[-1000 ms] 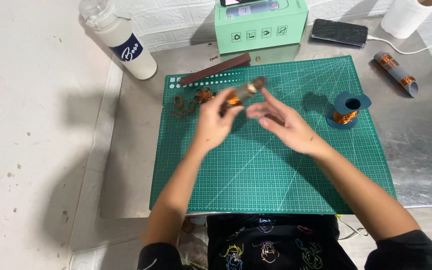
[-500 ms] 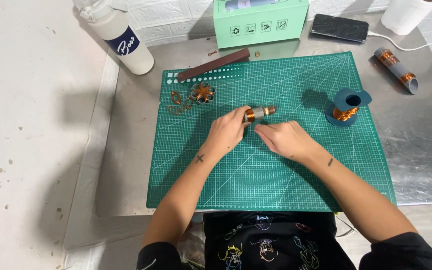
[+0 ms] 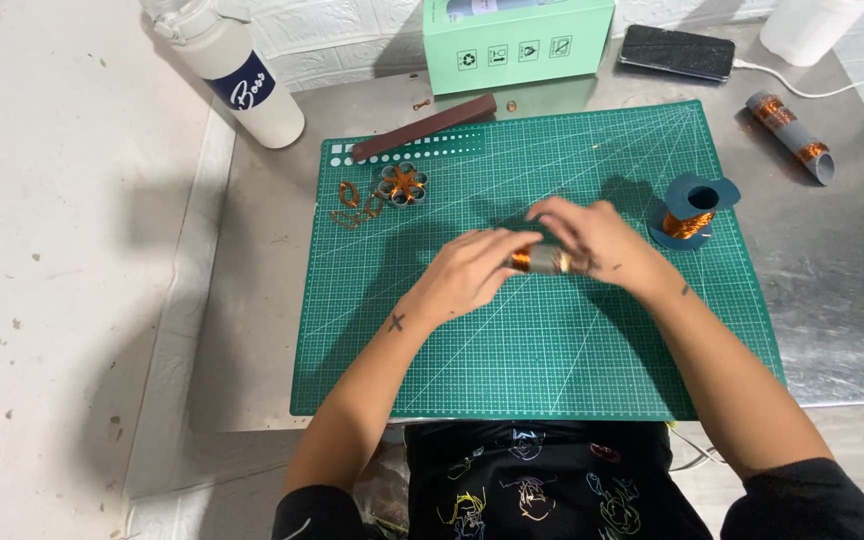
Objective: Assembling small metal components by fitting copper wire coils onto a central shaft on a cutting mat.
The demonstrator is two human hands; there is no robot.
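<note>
Above the middle of the green cutting mat (image 3: pixel 552 360), the left hand (image 3: pixel 467 275) and right hand (image 3: pixel 597 240) met, fingers clamped on a small roll wound with copper wire (image 3: pixel 542 261). A blue wire spool (image 3: pixel 694 210) stood just right of the hands, on the mat.

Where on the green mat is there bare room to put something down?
The near half of the cutting mat, between the forearms and its front edge, is bare. So is the strip between the left hand and the mat's left edge. The far left corner is crowded with wire loops, a wire flower and a brown bar; the blue spool fills the right.
</note>
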